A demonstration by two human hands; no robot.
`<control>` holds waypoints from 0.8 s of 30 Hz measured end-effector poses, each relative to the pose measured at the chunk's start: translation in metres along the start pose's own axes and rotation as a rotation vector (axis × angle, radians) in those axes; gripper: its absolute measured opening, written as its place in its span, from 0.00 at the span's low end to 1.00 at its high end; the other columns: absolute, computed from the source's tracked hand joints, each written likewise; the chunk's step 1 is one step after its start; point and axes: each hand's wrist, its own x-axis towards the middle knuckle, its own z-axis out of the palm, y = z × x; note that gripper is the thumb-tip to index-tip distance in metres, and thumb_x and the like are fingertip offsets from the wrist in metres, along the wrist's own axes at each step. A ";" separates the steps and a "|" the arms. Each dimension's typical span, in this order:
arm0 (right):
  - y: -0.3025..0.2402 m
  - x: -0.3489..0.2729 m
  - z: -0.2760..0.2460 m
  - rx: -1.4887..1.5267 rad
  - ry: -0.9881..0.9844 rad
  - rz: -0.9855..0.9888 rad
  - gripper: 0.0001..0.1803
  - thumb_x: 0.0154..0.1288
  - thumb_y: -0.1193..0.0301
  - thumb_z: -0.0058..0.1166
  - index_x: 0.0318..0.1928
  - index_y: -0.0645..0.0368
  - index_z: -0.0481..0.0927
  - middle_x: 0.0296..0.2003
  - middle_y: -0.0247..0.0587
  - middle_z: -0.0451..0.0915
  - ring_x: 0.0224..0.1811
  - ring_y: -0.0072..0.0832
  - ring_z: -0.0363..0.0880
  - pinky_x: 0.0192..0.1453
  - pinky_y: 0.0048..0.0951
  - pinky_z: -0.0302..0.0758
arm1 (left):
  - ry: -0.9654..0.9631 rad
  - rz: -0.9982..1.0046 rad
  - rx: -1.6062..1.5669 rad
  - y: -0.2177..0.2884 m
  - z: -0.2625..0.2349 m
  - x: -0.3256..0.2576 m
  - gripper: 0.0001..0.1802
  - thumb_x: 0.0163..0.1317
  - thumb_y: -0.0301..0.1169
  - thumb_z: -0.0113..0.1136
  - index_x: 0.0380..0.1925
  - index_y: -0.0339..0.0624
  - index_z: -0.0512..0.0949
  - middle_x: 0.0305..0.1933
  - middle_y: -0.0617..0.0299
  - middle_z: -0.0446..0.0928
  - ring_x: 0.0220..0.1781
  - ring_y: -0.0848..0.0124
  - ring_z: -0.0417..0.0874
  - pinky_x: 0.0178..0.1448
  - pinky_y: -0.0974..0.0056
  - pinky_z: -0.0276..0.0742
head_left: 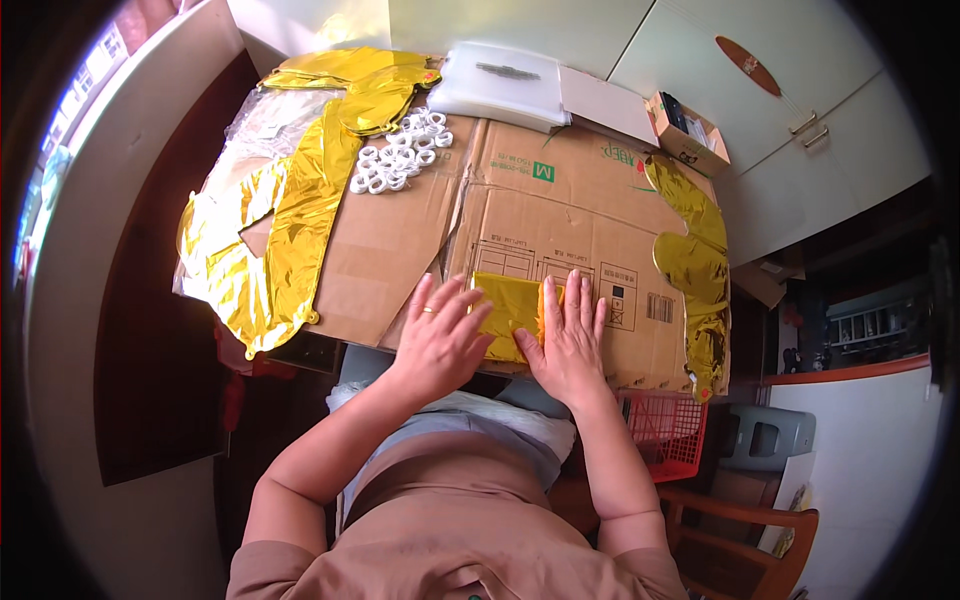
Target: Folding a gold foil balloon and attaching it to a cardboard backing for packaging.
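Observation:
A folded piece of shiny gold foil lies near the front edge of a flattened cardboard sheet. My right hand rests flat over the foil's right edge, fingers stretched forward. A crinkled orange strip shows along that edge beside the fingers. At the foil's left edge is my left hand, open with its fingers spread; whether its fingertips touch the foil I cannot tell. A ring shows on one of its fingers.
Flat gold foil balloons lie at left, and another gold balloon lies along the right edge. Behind are small white rings, a stack of clear plastic bags and a small box. A red basket stands below right.

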 end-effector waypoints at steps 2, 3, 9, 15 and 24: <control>-0.002 0.000 0.001 -0.009 0.002 0.000 0.46 0.73 0.42 0.42 0.78 0.60 0.49 0.77 0.69 0.43 0.81 0.60 0.39 0.79 0.63 0.33 | -0.004 -0.013 0.055 0.004 0.005 0.002 0.25 0.57 0.40 0.68 0.54 0.44 0.79 0.63 0.54 0.75 0.72 0.51 0.68 0.79 0.39 0.50; -0.001 0.000 0.001 -0.015 0.006 0.002 0.46 0.73 0.42 0.43 0.78 0.60 0.49 0.77 0.69 0.43 0.81 0.60 0.39 0.79 0.64 0.33 | -0.006 -0.030 0.077 0.005 0.007 0.004 0.26 0.57 0.41 0.68 0.54 0.44 0.79 0.63 0.54 0.75 0.72 0.51 0.68 0.79 0.39 0.50; -0.001 -0.001 0.001 -0.035 0.011 0.014 0.46 0.73 0.42 0.43 0.79 0.59 0.49 0.77 0.70 0.43 0.80 0.62 0.39 0.79 0.64 0.33 | -0.081 -0.056 0.104 0.001 0.004 0.008 0.32 0.58 0.48 0.66 0.59 0.43 0.75 0.69 0.52 0.71 0.74 0.49 0.65 0.79 0.37 0.46; 0.001 -0.001 0.001 -0.008 0.022 0.018 0.45 0.74 0.43 0.42 0.78 0.60 0.50 0.77 0.69 0.44 0.80 0.61 0.40 0.79 0.64 0.33 | -0.088 -0.028 0.143 -0.003 0.006 0.005 0.34 0.59 0.50 0.64 0.62 0.43 0.74 0.72 0.52 0.68 0.76 0.48 0.62 0.80 0.37 0.43; 0.000 -0.008 -0.025 0.052 0.136 -0.110 0.39 0.75 0.52 0.45 0.77 0.60 0.54 0.78 0.59 0.49 0.80 0.54 0.45 0.80 0.63 0.34 | -0.081 -0.024 0.150 -0.003 0.009 0.003 0.34 0.61 0.50 0.62 0.63 0.41 0.73 0.72 0.51 0.68 0.78 0.47 0.59 0.80 0.37 0.41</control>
